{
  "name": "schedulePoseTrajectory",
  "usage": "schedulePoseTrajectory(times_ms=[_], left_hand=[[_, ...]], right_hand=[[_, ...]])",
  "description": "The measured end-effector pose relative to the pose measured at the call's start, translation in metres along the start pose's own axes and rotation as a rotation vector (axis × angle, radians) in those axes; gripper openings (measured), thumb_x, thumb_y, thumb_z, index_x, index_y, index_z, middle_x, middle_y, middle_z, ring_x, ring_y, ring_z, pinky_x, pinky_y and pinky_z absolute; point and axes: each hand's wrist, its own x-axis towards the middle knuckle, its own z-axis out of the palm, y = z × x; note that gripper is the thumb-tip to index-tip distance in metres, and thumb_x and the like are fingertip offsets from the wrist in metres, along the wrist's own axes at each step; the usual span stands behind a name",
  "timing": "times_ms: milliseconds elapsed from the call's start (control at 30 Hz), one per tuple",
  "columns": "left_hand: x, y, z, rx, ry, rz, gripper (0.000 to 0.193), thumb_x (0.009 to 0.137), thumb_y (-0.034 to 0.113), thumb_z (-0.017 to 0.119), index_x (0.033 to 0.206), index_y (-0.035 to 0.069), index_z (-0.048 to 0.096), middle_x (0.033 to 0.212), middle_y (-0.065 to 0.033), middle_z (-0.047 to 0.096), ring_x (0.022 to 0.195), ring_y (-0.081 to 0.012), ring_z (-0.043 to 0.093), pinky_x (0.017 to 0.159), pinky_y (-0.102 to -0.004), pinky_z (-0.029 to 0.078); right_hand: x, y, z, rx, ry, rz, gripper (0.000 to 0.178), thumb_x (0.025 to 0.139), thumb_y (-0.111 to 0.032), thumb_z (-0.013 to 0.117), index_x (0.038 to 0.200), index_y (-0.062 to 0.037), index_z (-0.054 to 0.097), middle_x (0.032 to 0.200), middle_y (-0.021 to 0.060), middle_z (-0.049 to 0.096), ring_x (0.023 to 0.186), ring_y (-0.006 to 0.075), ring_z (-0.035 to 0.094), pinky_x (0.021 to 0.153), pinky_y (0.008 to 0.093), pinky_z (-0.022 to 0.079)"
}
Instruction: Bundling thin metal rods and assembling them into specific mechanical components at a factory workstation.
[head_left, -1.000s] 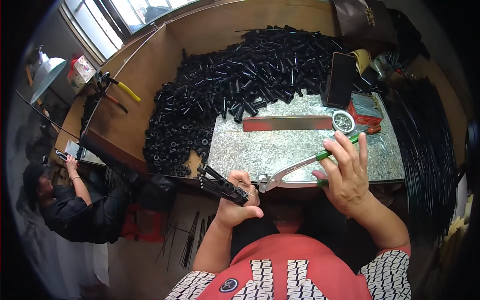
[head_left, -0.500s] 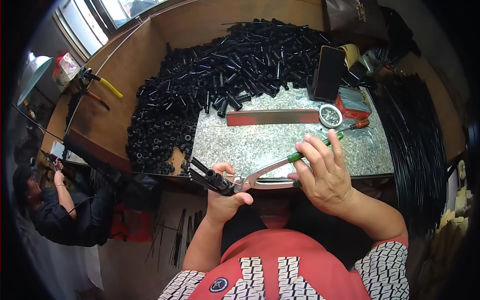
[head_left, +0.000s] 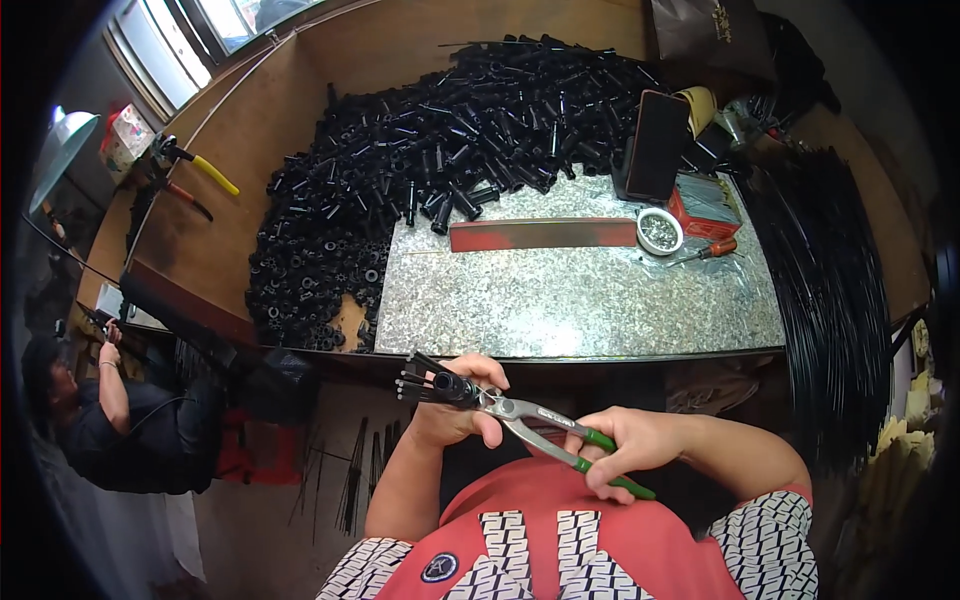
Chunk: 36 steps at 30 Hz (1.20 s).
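My left hand [head_left: 447, 420] is closed around an umbrella runner [head_left: 452, 388], a black tubular piece with several thin black ribs [head_left: 412, 380] fanning out to the left. My right hand [head_left: 634, 448] grips the green handles of a pair of metal pliers [head_left: 528, 414], held in front of my body below the table edge. The jaws meet the right end of the runner, beside my left thumb and forefinger, where a bit of thin wire seems to show. Whether the jaws are closed on that wire is too small to make out.
A large heap of black tubular parts [head_left: 470, 130] covers the table's back and left. On the speckled tabletop [head_left: 560, 300] lie a red-brown metal bar [head_left: 540, 235], a white bowl of small metal bits [head_left: 660, 232], a screwdriver [head_left: 715, 248] and a phone [head_left: 656, 145]. Black rods [head_left: 825, 300] hang right. Another person [head_left: 130, 400] sits left.
My right hand has come down toward my body, and the pliers' handles have swung from pointing up-right to down-right. The runner in my left hand has turned and moved slightly right.
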Motion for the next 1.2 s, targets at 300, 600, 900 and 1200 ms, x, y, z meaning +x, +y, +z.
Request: schedulePoseTrajectory(times_ms=[300,600,900,1200], left_hand=[[0.009,0.008,0.007,0.320,0.223,0.101,0.062,0.052,0.051,0.084,0.085,0.003,0.062,0.074,0.0031,0.055,0.066,-0.0050,0.048,0.057,-0.0197,0.034],[0.009,0.012,0.006,0.184,0.059,0.119,0.067,0.052,0.058,0.080,0.085,0.002,0.064,0.075,0.0007,0.058,0.064,-0.0045,0.050,0.054,-0.0206,0.036],[0.009,0.011,0.008,-0.012,0.109,0.037,0.062,0.053,0.047,0.083,0.091,0.004,0.060,0.077,0.0031,0.055,0.066,-0.0044,0.047,0.058,-0.0216,0.037],[0.012,0.005,0.003,0.074,0.056,0.006,0.061,0.052,0.049,0.085,0.086,0.003,0.065,0.080,-0.0021,0.062,0.075,-0.0113,0.056,0.065,-0.0257,0.042]], right_hand=[[0.002,-0.009,0.017,-1.151,0.697,-0.347,0.038,0.088,-0.014,0.063,0.118,0.0006,0.044,0.101,0.0218,0.055,0.097,0.0378,0.056,0.082,0.0408,0.046],[0.001,-0.006,0.009,-0.036,0.174,0.080,0.021,0.088,-0.013,0.066,0.097,-0.0009,0.052,0.075,0.0057,0.060,0.065,0.0136,0.064,0.058,0.0272,0.052],[0.007,0.014,0.000,-1.425,0.780,-0.660,0.031,0.085,-0.011,0.064,0.110,0.0042,0.053,0.093,0.0193,0.061,0.079,0.0349,0.063,0.072,0.0393,0.053],[0.003,0.001,-0.003,-0.691,0.266,-0.065,0.039,0.086,-0.027,0.065,0.107,0.0014,0.049,0.082,0.0164,0.061,0.071,0.0281,0.063,0.065,0.0384,0.050]])
